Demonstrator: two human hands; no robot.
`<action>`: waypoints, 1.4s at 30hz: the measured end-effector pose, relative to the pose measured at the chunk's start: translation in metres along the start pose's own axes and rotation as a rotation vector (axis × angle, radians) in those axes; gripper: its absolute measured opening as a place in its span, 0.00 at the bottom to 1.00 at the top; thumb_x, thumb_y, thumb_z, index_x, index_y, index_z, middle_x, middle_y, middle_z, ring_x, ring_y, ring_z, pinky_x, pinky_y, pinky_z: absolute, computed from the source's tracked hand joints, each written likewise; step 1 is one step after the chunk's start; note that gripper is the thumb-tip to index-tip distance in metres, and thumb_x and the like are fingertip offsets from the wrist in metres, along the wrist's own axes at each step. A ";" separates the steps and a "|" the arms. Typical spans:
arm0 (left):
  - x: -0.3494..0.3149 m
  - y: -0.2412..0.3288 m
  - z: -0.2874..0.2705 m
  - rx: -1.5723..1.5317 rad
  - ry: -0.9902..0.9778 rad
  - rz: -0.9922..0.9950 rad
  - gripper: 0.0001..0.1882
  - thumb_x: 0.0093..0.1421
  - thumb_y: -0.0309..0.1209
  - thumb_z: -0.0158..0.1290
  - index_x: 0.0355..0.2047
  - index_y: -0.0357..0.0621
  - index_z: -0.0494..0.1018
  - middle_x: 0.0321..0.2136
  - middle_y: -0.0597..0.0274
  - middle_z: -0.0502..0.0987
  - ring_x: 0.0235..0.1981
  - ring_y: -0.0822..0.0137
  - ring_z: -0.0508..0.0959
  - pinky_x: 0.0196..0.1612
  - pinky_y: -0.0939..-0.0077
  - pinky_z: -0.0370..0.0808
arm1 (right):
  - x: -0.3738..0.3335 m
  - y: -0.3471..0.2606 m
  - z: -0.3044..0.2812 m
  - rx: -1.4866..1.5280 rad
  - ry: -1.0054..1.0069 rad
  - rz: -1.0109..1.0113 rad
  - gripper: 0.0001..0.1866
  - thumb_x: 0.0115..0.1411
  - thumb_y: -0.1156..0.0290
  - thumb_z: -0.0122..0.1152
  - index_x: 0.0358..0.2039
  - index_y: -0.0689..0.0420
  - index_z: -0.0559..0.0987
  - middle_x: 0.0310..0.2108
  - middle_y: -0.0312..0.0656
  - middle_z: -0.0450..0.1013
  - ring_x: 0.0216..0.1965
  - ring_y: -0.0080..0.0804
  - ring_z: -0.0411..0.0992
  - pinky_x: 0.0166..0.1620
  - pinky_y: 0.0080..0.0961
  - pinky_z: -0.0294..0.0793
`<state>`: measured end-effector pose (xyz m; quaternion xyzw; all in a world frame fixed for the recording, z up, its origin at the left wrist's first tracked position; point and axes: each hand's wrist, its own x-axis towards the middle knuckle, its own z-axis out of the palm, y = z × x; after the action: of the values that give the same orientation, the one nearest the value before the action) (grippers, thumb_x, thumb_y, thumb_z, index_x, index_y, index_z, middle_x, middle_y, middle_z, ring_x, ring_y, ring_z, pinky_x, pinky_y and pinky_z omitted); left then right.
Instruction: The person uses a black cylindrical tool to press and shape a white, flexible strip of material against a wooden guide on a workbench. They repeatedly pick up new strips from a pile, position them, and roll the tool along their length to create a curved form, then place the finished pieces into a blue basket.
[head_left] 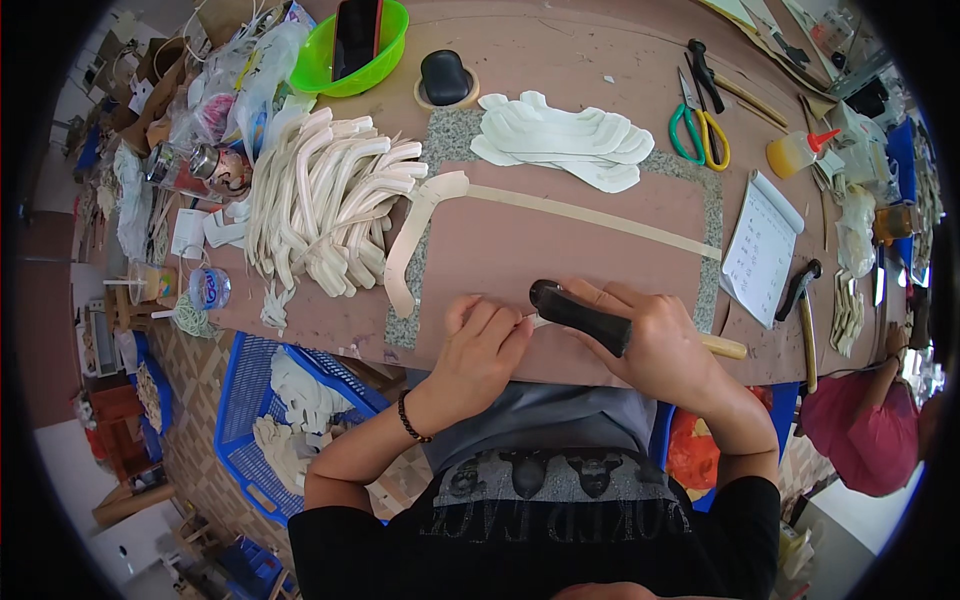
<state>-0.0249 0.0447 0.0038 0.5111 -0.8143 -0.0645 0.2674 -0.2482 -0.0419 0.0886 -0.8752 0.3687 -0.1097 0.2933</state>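
Observation:
My right hand [655, 335] is wrapped round a hammer [582, 318] with a black head, its wooden handle showing past the palm. Close beside it, the fingers of my left hand [485, 345] are pinched together at the table's near edge. A pale sliver shows by those fingertips, but what they hold is mostly hidden. Beyond both hands a curved beige piece [408, 245] lies on the brown work surface, with a long pale strip [590, 215] running right from its top end. White curved pieces [560, 140] are stacked farther back.
Many pale curved strips [320, 200] are heaped at left. A green bowl [350, 75] holds a phone. Scissors [700, 125], a glue bottle [795, 150], a notepad [763, 245] and another hammer [803, 300] lie right. A blue basket [235, 430] stands below left; another person [865, 430] is at right.

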 end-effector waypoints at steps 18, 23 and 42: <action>0.001 0.003 -0.011 0.075 -0.032 0.078 0.12 0.51 0.26 0.60 0.38 0.37 0.79 0.38 0.57 0.75 0.42 0.57 0.76 0.48 0.60 0.72 | 0.007 0.006 0.013 0.037 0.056 -0.132 0.24 0.55 0.73 0.65 0.54 0.56 0.80 0.34 0.45 0.78 0.33 0.49 0.79 0.36 0.42 0.79; 0.000 0.005 -0.009 0.113 -0.023 0.078 0.13 0.50 0.27 0.59 0.38 0.38 0.79 0.38 0.58 0.75 0.43 0.57 0.76 0.49 0.60 0.72 | 0.009 0.005 0.010 0.040 0.058 -0.135 0.24 0.54 0.74 0.65 0.53 0.56 0.81 0.34 0.45 0.78 0.33 0.48 0.79 0.36 0.42 0.79; -0.007 0.033 0.002 0.108 0.140 -0.255 0.15 0.53 0.26 0.63 0.41 0.36 0.80 0.41 0.57 0.76 0.43 0.55 0.75 0.49 0.57 0.70 | 0.011 0.006 0.016 0.017 0.025 -0.181 0.24 0.54 0.74 0.66 0.53 0.56 0.80 0.32 0.44 0.77 0.30 0.45 0.78 0.33 0.39 0.79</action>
<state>-0.0498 0.0655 0.0120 0.6273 -0.7245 -0.0185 0.2852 -0.2377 -0.0466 0.0719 -0.9010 0.2907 -0.1499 0.2849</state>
